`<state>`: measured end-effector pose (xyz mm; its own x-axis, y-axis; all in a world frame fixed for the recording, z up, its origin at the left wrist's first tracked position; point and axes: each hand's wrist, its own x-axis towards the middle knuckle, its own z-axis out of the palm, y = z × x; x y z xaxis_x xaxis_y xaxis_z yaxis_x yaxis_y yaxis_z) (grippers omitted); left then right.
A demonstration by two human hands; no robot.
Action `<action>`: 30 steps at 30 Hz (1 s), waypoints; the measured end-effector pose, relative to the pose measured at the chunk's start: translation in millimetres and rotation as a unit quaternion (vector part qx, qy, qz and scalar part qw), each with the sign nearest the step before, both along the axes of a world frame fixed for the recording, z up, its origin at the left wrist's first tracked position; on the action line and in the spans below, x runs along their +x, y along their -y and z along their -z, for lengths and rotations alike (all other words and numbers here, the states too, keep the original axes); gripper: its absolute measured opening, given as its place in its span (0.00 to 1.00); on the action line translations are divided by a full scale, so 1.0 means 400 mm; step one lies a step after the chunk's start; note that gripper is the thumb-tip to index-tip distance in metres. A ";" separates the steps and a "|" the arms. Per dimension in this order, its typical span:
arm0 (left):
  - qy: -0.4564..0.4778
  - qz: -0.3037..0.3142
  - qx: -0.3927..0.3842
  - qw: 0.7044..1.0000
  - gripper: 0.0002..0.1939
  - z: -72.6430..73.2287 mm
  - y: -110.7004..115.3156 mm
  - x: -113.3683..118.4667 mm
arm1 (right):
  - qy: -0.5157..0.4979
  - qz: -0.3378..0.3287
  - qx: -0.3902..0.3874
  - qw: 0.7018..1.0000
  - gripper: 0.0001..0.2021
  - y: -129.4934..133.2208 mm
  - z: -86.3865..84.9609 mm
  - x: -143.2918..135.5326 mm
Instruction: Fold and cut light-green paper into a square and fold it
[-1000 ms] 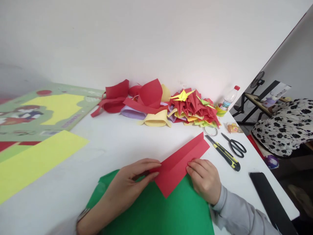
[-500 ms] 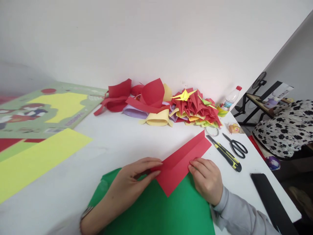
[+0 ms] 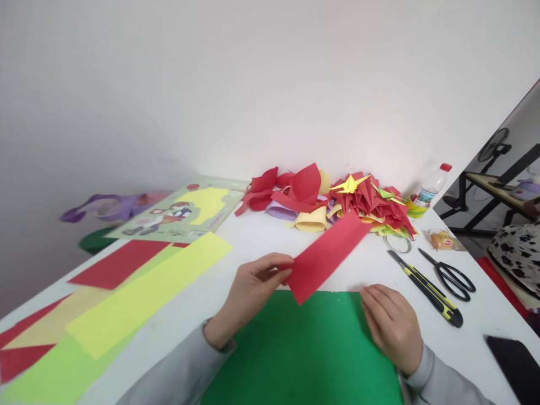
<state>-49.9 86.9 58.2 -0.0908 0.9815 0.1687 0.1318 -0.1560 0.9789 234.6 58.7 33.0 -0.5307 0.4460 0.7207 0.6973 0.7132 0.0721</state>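
Observation:
A red paper strip (image 3: 327, 256) is pinched at its near left edge by the thumb and fingers of my left hand (image 3: 259, 292). The strip slants up to the right, above the far edge of a green sheet (image 3: 304, 354) lying in front of me. My right hand (image 3: 392, 323) is apart from the strip, at the right far corner of the green sheet. Its fingers are curled together, and I see nothing between them.
Yellow paper (image 3: 160, 292) and red paper (image 3: 122, 264) lie left, near a printed pad (image 3: 177, 211). Folded red paper shapes (image 3: 304, 185) line the wall. To the right are a utility knife (image 3: 428, 289), scissors (image 3: 449, 275), a tape roll (image 3: 397, 243) and a bottle (image 3: 431, 188).
My right hand has let go of the red strip, and my left hand alone now holds it. The strip looks flatter, without the fold seen before. The view has swung left.

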 end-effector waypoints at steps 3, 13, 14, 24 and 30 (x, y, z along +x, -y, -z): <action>-0.004 0.069 -0.004 0.998 0.09 -0.002 0.010 0.019 | -0.020 -0.021 0.013 0.999 0.19 0.011 -0.005 -0.007; -0.008 0.178 -0.052 0.983 0.14 0.018 0.000 0.007 | 0.005 -0.023 0.032 0.999 0.12 -0.003 -0.005 -0.007; -0.012 0.176 -0.051 0.983 0.14 0.019 -0.001 0.007 | 0.003 -0.027 0.037 0.999 0.12 -0.007 -0.003 -0.005; -0.080 0.200 -0.041 0.976 0.15 -0.003 0.029 0.051 | -0.021 -0.059 0.062 0.996 0.12 -0.029 0.011 0.003; -0.137 0.121 -0.046 0.982 0.13 -0.029 0.060 0.006 | -0.042 -0.050 0.051 0.997 0.09 -0.035 0.009 -0.001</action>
<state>-47.6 62.8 69.8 0.1842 0.9808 0.0639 0.3613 -0.1280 0.9236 234.1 72.7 29.4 -0.5054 0.3156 0.8031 0.6290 0.7719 0.0925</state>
